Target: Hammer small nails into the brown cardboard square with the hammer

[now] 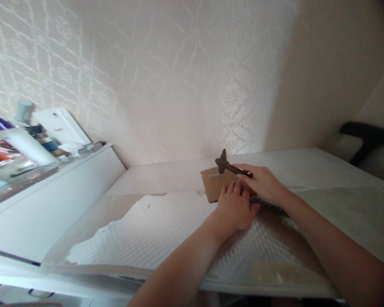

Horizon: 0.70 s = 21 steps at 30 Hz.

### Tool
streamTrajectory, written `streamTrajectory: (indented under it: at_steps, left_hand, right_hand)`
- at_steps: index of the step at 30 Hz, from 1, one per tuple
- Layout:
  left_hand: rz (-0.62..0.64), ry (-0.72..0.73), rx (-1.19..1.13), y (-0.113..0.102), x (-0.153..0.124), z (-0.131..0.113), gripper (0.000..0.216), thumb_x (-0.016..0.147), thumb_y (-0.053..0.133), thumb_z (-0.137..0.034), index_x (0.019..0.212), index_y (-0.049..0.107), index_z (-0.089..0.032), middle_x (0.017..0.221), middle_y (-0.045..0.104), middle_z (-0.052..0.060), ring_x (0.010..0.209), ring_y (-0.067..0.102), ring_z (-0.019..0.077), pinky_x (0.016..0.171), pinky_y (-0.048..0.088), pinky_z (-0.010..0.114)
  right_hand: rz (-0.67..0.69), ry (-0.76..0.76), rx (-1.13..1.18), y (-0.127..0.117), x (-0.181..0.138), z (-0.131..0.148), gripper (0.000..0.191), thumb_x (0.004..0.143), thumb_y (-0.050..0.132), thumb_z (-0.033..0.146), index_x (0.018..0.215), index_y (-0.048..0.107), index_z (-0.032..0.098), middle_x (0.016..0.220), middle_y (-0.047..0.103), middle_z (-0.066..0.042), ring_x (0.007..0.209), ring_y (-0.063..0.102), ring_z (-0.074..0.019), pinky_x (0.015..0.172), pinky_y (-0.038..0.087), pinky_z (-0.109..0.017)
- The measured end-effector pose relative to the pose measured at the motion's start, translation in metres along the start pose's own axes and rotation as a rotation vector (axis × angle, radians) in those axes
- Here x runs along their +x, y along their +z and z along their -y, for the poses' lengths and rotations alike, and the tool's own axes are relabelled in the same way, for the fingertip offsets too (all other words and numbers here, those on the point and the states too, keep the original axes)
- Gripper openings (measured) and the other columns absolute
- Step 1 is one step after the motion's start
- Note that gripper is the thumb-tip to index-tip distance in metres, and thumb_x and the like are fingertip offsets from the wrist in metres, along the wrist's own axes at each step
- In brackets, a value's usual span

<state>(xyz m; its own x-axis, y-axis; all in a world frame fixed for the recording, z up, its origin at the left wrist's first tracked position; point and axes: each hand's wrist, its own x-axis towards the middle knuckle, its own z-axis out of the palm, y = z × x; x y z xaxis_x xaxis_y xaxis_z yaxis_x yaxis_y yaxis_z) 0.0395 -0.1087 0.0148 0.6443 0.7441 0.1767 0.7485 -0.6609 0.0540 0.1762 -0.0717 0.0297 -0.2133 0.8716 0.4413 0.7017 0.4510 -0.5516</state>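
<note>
**Both grips meet on a card at the far side of the desk**

I see the right grip closed around the handle of a dark tool. The handle is tucked under the fingers. The tool's pointed head sticks out past the fingertips and stands just above the far edge of a brown card. I cannot tell what kind of tool it is.

The left grip sits just beside the right one on its near side, and the two touch at the knuckles. Its fingers are loosely bent with the tips pressed on the card's near corner. It clasps nothing that I can see.

The card lies flat under both grips. It is partly on the bare white desk and partly on a ribbed white sheet, which spreads from the grips back towards the wrists.

Well off to the left of the grips, a white cabinet carries a blurred clutter of bottles. Far to the right is a dark chair arm.
</note>
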Motion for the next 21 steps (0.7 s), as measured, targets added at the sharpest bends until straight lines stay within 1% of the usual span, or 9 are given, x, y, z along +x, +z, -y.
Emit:
streamTrajectory:
  at_steps: [7,10,21]
  left_hand:
    - [-0.02,-0.006,-0.007,0.0003,-0.0007,0.0,0.05,0.09,0.031,-0.045,0.127,0.04,-0.012,0.137,0.037,0.017,0.127,0.032,0.0297,0.103,0.027,0.049]
    - [-0.023,-0.006,-0.004,0.0002,-0.0006,-0.0003,0.05,0.09,0.031,-0.045,0.126,0.041,-0.012,0.136,0.038,0.016,0.127,0.032,0.029,0.103,0.027,0.048]
    - [0.005,-0.007,0.001,-0.0012,-0.0006,-0.0003,0.05,0.091,0.028,-0.045,0.128,0.039,-0.013,0.137,0.036,0.016,0.128,0.03,0.029,0.103,0.026,0.049]
  right_hand:
    - [-0.032,-0.018,0.014,0.0012,0.0004,-0.0037,0.036,0.083,0.046,0.021,0.117,0.058,0.022,0.11,0.064,-0.004,0.098,0.059,-0.0228,0.088,0.045,-0.036]
    - [-0.018,-0.027,0.014,0.002,0.0006,-0.0052,0.036,0.084,0.045,0.021,0.117,0.058,0.022,0.112,0.063,-0.004,0.1,0.059,-0.0229,0.088,0.044,-0.037]
    - [-0.012,-0.006,0.002,0.0009,0.0006,-0.0054,0.036,0.083,0.046,0.021,0.117,0.058,0.024,0.108,0.065,-0.002,0.095,0.061,-0.0232,0.085,0.046,-0.037]
